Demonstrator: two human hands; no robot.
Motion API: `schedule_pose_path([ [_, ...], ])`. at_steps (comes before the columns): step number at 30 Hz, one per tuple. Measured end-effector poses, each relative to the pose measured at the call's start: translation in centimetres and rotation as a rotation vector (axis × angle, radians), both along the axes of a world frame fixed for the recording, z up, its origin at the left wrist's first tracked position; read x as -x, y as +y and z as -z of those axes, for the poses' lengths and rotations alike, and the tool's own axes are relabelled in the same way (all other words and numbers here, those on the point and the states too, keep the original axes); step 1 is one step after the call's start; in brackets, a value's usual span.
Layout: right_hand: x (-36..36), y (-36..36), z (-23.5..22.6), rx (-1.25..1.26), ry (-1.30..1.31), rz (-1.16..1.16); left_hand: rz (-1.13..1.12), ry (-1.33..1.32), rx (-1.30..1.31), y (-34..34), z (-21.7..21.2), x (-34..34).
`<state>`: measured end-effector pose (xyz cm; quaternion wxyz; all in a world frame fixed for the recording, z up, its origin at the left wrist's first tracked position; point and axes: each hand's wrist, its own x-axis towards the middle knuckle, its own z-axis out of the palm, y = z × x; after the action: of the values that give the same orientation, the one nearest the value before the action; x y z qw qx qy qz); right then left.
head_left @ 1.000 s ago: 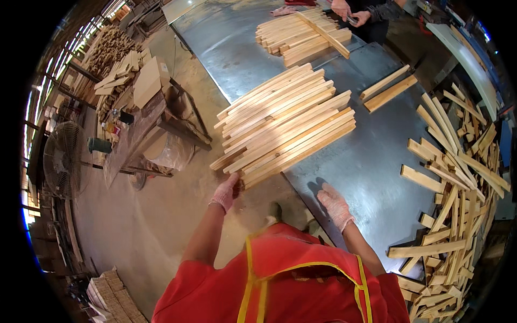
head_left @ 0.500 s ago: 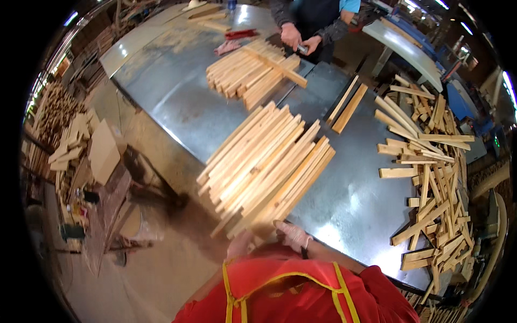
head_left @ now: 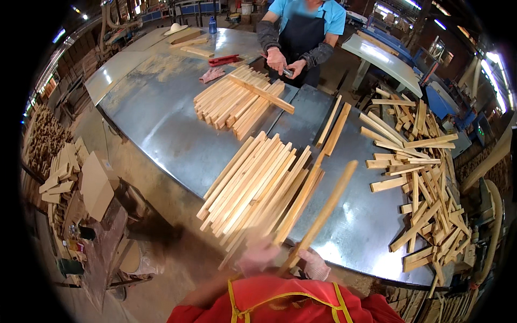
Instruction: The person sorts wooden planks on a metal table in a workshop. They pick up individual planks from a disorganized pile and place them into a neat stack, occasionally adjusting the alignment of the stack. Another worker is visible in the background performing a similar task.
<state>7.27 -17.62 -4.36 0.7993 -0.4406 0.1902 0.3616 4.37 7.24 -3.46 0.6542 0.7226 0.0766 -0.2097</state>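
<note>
My right hand (head_left: 314,265), in a pale glove, is wrapped round the near end of a wooden strip (head_left: 329,199). The strip slants up and away to the right, apart from the pile and blurred along its length. Smeared by motion, my left hand (head_left: 258,254) is at the near ends of a pile of wooden strips (head_left: 250,185); its fingers cannot be made out. The pile lies on the metal table (head_left: 167,140), its strips side by side and pointing away from me. Some on its right side are fanned apart.
Across the table a person (head_left: 301,43) holds a small metal object. Another strip pile (head_left: 231,102) has one strip lying across it. Near it are a glove (head_left: 211,75) and a red tool (head_left: 223,60). Loose offcuts (head_left: 431,215) heap along the right edge. A blue bottle (head_left: 212,25) stands far back.
My right hand has moved right, and a strip is now separated from the pile in it. My left hand has shifted right along the near ends. The view has tilted up.
</note>
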Motion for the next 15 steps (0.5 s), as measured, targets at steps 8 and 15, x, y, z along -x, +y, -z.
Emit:
schedule_pose_path([
  [8, -6.8, -3.4, -1.3, 0.023, -0.082, 0.282, 0.475, -0.356, -0.720, -8.4, -5.6, -2.1],
  [15, -13.9, -18.5, 4.4, 0.488, -0.155, 0.197, 0.219, -0.427, -0.908, -7.2, -5.7, -4.1],
])
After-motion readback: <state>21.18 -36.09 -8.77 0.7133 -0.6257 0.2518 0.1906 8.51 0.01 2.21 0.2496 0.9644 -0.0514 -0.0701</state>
